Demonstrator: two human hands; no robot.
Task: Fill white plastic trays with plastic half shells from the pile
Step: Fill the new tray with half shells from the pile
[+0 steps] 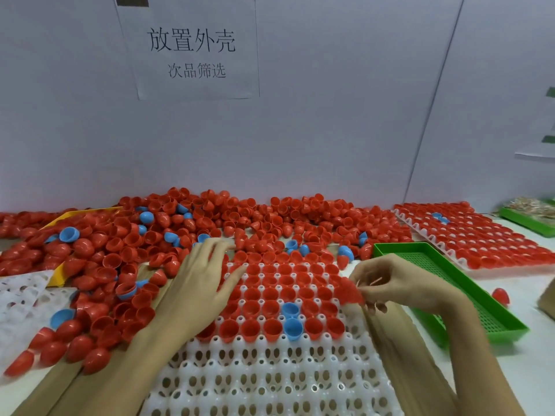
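A white plastic tray (pixel 270 376) lies in front of me. Its far rows hold red half shells and two blue ones (pixel 291 318); its near rows are bare. A big pile of red and blue half shells (pixel 186 223) spreads along the back and left. My left hand (pixel 201 280) lies flat with straight fingers over the tray's far left corner, fingertips at the pile's edge. My right hand (pixel 399 285) hovers at the tray's right edge and pinches a red half shell (pixel 348 291) in curled fingers.
A green mesh tray (pixel 468 295) lies to the right. Behind it sits a filled white tray (pixel 480 235). A yellow tray (pixel 57 277) is half buried under the pile at left, near another white tray (pixel 21 298). One loose red shell (pixel 501 296) lies far right.
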